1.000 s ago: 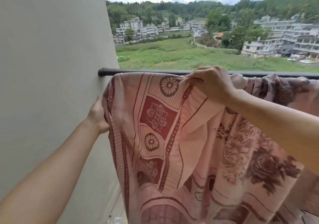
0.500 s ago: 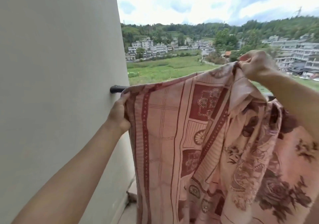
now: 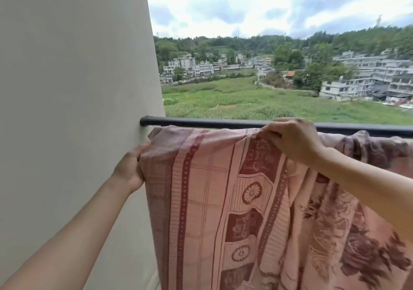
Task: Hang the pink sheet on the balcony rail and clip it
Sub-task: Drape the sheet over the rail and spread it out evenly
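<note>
The pink sheet (image 3: 214, 196), patterned with dark red bands and flowers, hangs in front of me just below the black balcony rail (image 3: 201, 123). My left hand (image 3: 131, 169) grips its left edge close to the wall. My right hand (image 3: 292, 140) pinches the sheet's top edge at the height of the rail, right of centre. Further right the sheet lies bunched against the rail. No clip is in view.
A plain beige wall (image 3: 73, 111) fills the left side, and the rail ends against it. Beyond the rail lie a green field, houses and wooded hills. The balcony floor is hidden by the sheet.
My right hand has come down from above the rail to the rail's height, lowering the sheet's top edge. My left hand has kept its grip on the left edge near the wall.
</note>
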{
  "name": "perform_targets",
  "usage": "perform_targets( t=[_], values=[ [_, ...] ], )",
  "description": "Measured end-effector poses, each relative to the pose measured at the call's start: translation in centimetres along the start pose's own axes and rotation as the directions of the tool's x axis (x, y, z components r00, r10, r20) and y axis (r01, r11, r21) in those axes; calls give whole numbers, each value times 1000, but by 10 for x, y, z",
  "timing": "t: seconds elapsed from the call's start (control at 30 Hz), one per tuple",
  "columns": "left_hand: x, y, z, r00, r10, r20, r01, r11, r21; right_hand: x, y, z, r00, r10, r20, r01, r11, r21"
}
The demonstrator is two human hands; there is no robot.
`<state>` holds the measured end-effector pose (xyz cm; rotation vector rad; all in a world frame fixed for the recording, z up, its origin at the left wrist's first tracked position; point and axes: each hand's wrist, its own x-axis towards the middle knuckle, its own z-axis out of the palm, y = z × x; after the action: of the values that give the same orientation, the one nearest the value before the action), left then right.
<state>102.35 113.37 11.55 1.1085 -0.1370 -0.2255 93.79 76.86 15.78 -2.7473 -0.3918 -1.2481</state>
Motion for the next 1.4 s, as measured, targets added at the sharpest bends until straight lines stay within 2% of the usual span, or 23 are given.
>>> perform_targets(
  t=[0.03, 0.1, 0.13, 0.2, 0.23, 0.3, 0.37, 0.43, 0.47, 0.53, 0.6, 0.63, 0.7, 0.8, 0.9, 1.03, 1.1, 1.17, 1.27, 1.33, 1.4],
  values=[
    [1, 9, -4, 1000, 13, 2, -13, 1000, 3, 5, 2, -5, 996, 92, -20, -91, 994, 64],
    [8, 25, -2, 999, 39, 22, -41, 991, 125, 22, 14, -15, 957, 285, -61, -277, 954, 114],
    [10, 31, 7, 996, 78, 35, -83, 979, 184, 32, 25, -21, 925, 364, -109, -353, 929, 107],
    [14, 44, 36, 982, 184, -30, -173, 957, 232, 55, 49, -32, 847, 502, -176, -493, 865, 94],
    [18, 51, 51, 967, 243, -75, -218, 944, 246, 64, 58, -37, 813, 560, -162, -556, 828, 74],
    [34, 59, 72, 931, 329, -156, -264, 906, 331, 71, 69, -43, 777, 628, -39, -629, 777, -29],
    [52, 51, 75, 882, 398, -252, -227, 827, 514, 69, 63, -43, 778, 621, 100, -607, 783, -138],
    [61, 36, 66, 832, 451, -323, -126, 720, 682, 61, 43, -37, 841, 518, 157, -507, 855, -109],
    [60, 30, 65, 809, 478, -341, -109, 692, 714, 56, 30, -36, 884, 436, 167, -430, 900, -70],
    [54, 23, 70, 790, 497, -359, -116, 696, 708, 40, 5, -38, 934, 269, 235, -277, 961, 4],
    [51, 23, 68, 804, 471, -363, -126, 731, 671, 22, -13, -24, 937, 148, 315, -151, 988, -15],
    [48, 23, 67, 811, 463, -357, -134, 743, 656, 15, -19, -16, 938, 113, 327, -103, 994, -47],
    [40, 21, 62, 843, 416, -340, -147, 787, 600, 6, -24, -8, 965, 68, 252, -46, 995, -92],
    [16, 3, 59, 912, 329, -247, -149, 824, 547, 2, -21, -14, 990, 71, 122, -74, 997, 24],
    [1, -15, 58, 955, 237, -180, -101, 828, 552, 12, -2, -30, 975, 208, 81, -211, 977, 24],
    [1, 11, 86, 926, 362, -110, -256, 812, 524, 51, 50, -52, 885, 464, -25, -464, 882, -83],
    [2, 27, 106, 907, 416, -71, -328, 801, 501, 64, 61, -61, 847, 530, -29, -530, 842, -101],
    [7, 36, 120, 889, 451, -80, -354, 787, 505, 65, 48, -64, 876, 481, -26, -482, 874, -61],
    [19, 47, 119, 852, 481, -206, -328, 797, 508, 41, 1, -57, 969, 244, 50, -243, 970, -11],
    [29, 59, 107, 821, 484, -302, -310, 823, 476, 15, -17, -48, 976, 123, 182, -115, 992, -55],
    [35, 70, 92, 818, 458, -349, -300, 856, 421, -6, -18, -40, 967, 97, 237, -71, 991, -114]
  ],
)
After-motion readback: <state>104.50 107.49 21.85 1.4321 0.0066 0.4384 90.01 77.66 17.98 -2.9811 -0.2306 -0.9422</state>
